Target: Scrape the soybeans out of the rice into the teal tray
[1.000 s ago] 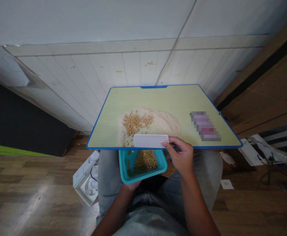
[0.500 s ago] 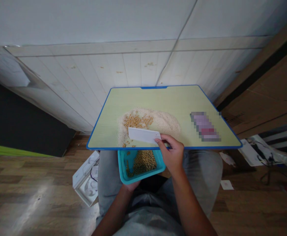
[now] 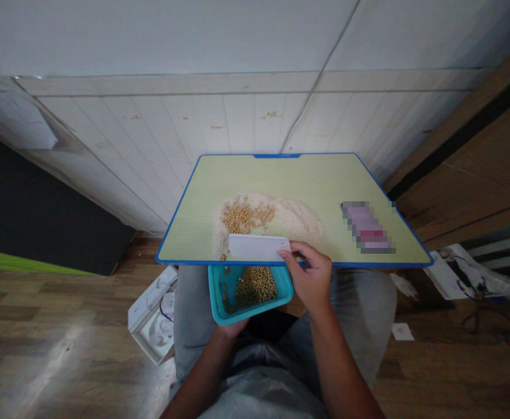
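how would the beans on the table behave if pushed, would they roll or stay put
The beans look round, so they would probably roll rather than stay put. They lie loose in a patch, so a push would likely scatter them. The white grains bordering them might slow some.

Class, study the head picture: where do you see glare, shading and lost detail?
Head view: pale glare on the wooden floor, lower left; same view: beans in the turquoise tub look darker at left than right; same view: coarse blocks mask the pixelated object on the table.
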The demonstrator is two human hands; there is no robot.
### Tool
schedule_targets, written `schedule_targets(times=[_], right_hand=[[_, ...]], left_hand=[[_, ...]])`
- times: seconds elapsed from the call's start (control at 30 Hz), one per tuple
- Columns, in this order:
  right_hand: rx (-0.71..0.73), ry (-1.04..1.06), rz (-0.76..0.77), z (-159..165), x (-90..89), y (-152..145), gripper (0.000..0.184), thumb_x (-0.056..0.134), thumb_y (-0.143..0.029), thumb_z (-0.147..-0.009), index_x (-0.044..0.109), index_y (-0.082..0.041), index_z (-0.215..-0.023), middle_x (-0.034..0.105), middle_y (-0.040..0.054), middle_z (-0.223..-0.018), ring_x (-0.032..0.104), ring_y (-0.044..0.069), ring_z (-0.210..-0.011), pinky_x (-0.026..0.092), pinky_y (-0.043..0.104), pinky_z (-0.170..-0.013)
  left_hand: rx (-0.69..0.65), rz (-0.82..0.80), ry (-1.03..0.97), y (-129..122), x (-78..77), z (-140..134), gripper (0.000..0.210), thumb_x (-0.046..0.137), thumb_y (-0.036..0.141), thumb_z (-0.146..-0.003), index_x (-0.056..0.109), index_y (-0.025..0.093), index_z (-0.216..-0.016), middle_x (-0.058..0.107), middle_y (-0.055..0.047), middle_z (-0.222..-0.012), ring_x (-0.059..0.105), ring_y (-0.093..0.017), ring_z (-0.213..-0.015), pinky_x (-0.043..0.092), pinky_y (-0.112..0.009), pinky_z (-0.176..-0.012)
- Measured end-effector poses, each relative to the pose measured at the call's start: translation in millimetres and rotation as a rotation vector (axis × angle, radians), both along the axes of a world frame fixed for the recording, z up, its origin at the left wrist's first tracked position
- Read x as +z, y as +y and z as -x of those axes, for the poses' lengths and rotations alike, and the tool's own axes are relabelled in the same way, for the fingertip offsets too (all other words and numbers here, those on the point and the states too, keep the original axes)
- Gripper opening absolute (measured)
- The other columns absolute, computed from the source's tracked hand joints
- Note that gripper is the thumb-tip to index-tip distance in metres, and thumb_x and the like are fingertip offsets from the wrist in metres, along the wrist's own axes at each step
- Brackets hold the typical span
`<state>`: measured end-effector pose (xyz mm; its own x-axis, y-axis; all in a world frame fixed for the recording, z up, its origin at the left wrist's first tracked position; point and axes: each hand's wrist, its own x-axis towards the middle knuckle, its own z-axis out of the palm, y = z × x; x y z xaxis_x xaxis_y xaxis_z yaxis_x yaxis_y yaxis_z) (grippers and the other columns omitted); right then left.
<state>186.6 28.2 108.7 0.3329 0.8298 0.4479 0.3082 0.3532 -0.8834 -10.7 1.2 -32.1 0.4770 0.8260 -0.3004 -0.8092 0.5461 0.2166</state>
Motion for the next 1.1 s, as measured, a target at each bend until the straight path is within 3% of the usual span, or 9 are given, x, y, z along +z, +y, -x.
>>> schedule_targets(times=[0.1, 0.23, 0.4, 0.47, 0.67, 0.93, 1.1], right_hand=[[-0.05, 0.002, -0.014, 6, -1.1, 3, 0.01, 0.078, -0.031, -0.094, 0.085, -0.025, -0.089, 0.087, 0.0026, -0.082, 0.08, 0.021, -0.072, 0.068, 0.032, -0.073], [-0.019, 0.006, -0.026, 13, -3.1, 9, 0.01, 0.078, -0.03, -0.094, 0.085, -0.025, -0.089, 0.087, 0.0027, -0.083, 0.081, 0.021, -0.073, 0.068, 0.032, -0.073], [0.048, -0.002, -0.015, 17, -4.1, 14, 0.011, 0.077, -0.03, -0.095, 0.085, -0.025, -0.089, 0.087, 0.0034, -0.085, 0.081, 0.021, -0.075, 0.067, 0.032, -0.075], [0.068, -0.007, -0.009, 17, -3.9, 14, 0.011, 0.077, -0.031, -0.095, 0.085, -0.025, -0.089, 0.087, 0.0035, -0.085, 0.081, 0.021, -0.075, 0.067, 0.032, -0.075], [0.078, -0.014, -0.011, 13, -2.0, 8, 0.011, 0.077, -0.028, -0.096, 0.085, -0.025, -0.088, 0.087, 0.0028, -0.084, 0.08, 0.02, -0.075, 0.065, 0.03, -0.074], [0.133, -0.024, -0.024, 6, 0.7, 1, 0.01, 0.079, -0.026, -0.095, 0.084, -0.024, -0.086, 0.085, 0.001, -0.08, 0.079, 0.018, -0.072, 0.061, 0.026, -0.07], [0.121, 0.004, -0.049, 9, -0.8, 1, 0.008, 0.079, -0.023, -0.094, 0.084, -0.024, -0.087, 0.085, 0.0003, -0.079, 0.079, 0.017, -0.07, 0.061, 0.025, -0.068]], left_hand=[[0.041, 0.0, 0.045, 0, 6.6, 0, 0.06, 0.034, 0.053, -0.114, 0.088, 0.029, -0.129, 0.082, 0.005, -0.146, 0.073, -0.023, -0.143, 0.03, -0.044, -0.143], [0.116, 0.089, 0.131, -2, 1.6, 2, 0.065, 0.031, 0.056, -0.113, 0.088, 0.028, -0.129, 0.083, 0.0, -0.143, 0.08, -0.028, -0.132, 0.034, -0.056, -0.14], [0.07, 0.053, 0.073, 1, -9.0, 3, 0.068, 0.026, 0.05, -0.116, 0.089, 0.03, -0.125, 0.084, 0.005, -0.14, 0.08, -0.02, -0.132, 0.035, -0.039, -0.139], [0.08, 0.057, 0.07, 1, -13.5, 5, 0.069, 0.024, 0.054, -0.116, 0.088, 0.03, -0.129, 0.083, 0.005, -0.142, 0.079, -0.02, -0.133, 0.035, -0.038, -0.139], [0.072, 0.028, 0.066, -4, -24.2, 8, 0.061, 0.032, 0.052, -0.115, 0.084, 0.03, -0.136, 0.079, 0.001, -0.151, 0.075, -0.024, -0.142, 0.019, -0.052, -0.143], [0.088, 0.089, 0.083, -1, -19.0, 8, 0.086, 0.008, 0.056, -0.115, 0.086, 0.024, -0.131, 0.083, -0.004, -0.141, 0.08, -0.027, -0.133, 0.024, -0.059, -0.138], [0.102, 0.093, 0.09, -1, -12.6, 6, 0.08, 0.014, 0.056, -0.116, 0.086, 0.025, -0.131, 0.08, -0.004, -0.146, 0.079, -0.026, -0.135, 0.021, -0.057, -0.138]])
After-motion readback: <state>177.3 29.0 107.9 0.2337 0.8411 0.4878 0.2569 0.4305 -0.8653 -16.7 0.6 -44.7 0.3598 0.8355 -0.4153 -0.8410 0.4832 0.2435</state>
